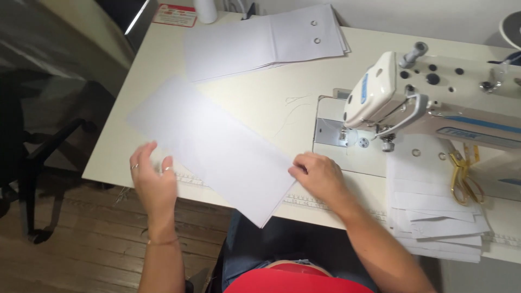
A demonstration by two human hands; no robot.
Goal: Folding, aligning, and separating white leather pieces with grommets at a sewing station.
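A person seated at a pale sewing table [255, 103] handles a long white fabric panel [211, 144] with both bare hands. The panel lies flat and diagonal, its long axis running from the far left of the table down toward the near edge in front of the person, where one corner overhangs. The left hand [154, 182] sits at the panel's left long edge, fingers loosely spread and lying flat, touching the cloth rather than gripping it. The right hand [320, 176] rests on the panel's near right end, fingers curled down and pressing on the edge; whether they pinch the cloth cannot be told. The right hand is the nearer to the sewing machine [429, 100], which stands just to its right. The panel is plain, smooth, rectangular and unwrinkled. A stack of similar white pieces [260, 43] lies at the table's far side, another pile [439, 211] beside gold scissors [467, 179].
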